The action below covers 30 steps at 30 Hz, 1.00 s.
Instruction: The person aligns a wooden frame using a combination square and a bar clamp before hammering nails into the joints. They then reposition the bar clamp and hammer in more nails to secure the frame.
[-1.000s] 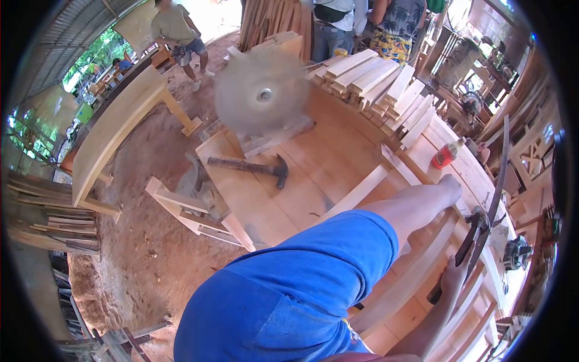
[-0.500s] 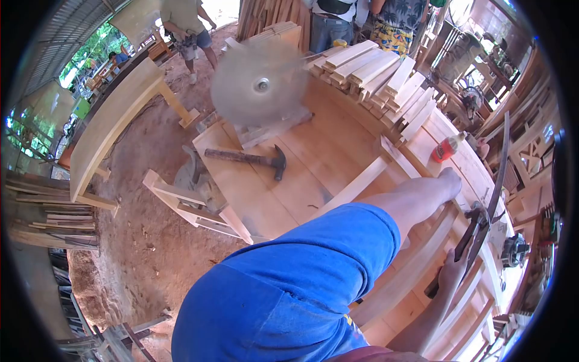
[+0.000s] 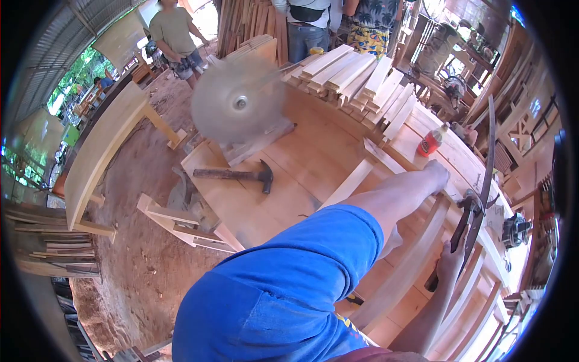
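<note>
My right hand [image 3: 449, 259] is closed around the dark handle part of what looks like a bar clamp [image 3: 473, 220], whose long, dark metal bar points up and away. The clamp lies against a pale wooden frame [image 3: 476, 274] with curved pieces and slats. To the left of my arm, my raised leg in blue shorts crosses the view, its bare foot [image 3: 435, 175] on the wood. A claw hammer [image 3: 232, 174] rests on a wide wooden panel [image 3: 283, 211], well away from my hand. My left hand does not show.
A blurred round disc with a hub [image 3: 240, 102], like a spinning saw blade, stands beyond the hammer. Stacked pale boards [image 3: 356, 75], a red-labelled bottle [image 3: 431, 142] and a dark machine [image 3: 517, 229] are around. A wooden bench [image 3: 108, 139] stands left. Several people are at the back.
My view has shifted, so most things sit further left in the picture. My right hand keeps its hold on the bar clamp. The person at the far left shows more fully.
</note>
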{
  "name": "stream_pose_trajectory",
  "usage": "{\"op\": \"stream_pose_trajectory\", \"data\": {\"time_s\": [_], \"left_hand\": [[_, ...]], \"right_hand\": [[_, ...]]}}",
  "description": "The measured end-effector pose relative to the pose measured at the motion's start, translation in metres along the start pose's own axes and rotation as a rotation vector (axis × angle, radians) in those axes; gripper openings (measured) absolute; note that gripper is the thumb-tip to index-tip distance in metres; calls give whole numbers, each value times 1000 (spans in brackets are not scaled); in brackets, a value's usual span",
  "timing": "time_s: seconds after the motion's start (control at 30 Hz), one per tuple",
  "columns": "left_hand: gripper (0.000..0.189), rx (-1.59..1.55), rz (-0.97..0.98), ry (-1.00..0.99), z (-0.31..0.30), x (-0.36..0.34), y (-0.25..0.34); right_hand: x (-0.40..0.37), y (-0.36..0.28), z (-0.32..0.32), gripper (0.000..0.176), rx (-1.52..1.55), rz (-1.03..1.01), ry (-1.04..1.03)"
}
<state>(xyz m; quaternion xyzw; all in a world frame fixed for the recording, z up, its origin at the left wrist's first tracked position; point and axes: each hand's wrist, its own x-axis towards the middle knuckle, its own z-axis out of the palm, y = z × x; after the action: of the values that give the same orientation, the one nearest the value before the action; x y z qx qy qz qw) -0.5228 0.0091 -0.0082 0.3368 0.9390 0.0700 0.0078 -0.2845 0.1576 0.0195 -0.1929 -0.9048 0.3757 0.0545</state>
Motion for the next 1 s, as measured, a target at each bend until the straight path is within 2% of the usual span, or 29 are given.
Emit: {"op": "stream_pose_trajectory", "data": {"time_s": [0.1,0.17,0.27,0.3,0.33,0.37,0.43,0.53,0.67,0.73,0.77,0.8,0.87,0.97,1.0], "left_hand": [[40,43,6,15,2,1,-1],[42,18,-6,16,13,6,-8],[48,-18,-2,-13,20,9,-14],[50,-8,8,-31,16,4,-10],[57,29,32,20,22,7,-13],[55,125,69,29,22,6,-11],[53,107,37,-52,5,-4,-2],[52,113,42,-38,-2,-11,-1],[55,115,22,-22,6,-9,-4],[59,75,25,-22,6,-10,-7],[60,55,30,-21,7,-10,-6],[56,68,46,-1,5,-6,-4],[49,97,55,18,7,-11,-5],[63,176,36,20,15,-7,-8],[62,152,35,12,14,-9,-7]], "right_hand": [[0,3,4,69,37,-103,62],[0,-9,-3,63,-6,-74,21],[-2,-22,-10,65,-84,-95,59],[-8,-40,-19,67,12,59,-33],[3,-9,-7,68,75,-139,107],[2,-17,-11,69,87,-137,128],[-3,-32,-22,70,110,-136,171],[-24,-66,-27,69,204,-252,272],[-21,-58,-16,69,179,-214,211],[-14,-53,-14,71,37,-49,69],[-11,-43,-8,71,-44,-71,80],[-5,-39,-7,71,-129,-104,98],[-11,-54,-14,67,-3,-244,252],[-30,-117,-48,61,364,-330,434],[-34,-127,-47,62,384,-384,513]]}}
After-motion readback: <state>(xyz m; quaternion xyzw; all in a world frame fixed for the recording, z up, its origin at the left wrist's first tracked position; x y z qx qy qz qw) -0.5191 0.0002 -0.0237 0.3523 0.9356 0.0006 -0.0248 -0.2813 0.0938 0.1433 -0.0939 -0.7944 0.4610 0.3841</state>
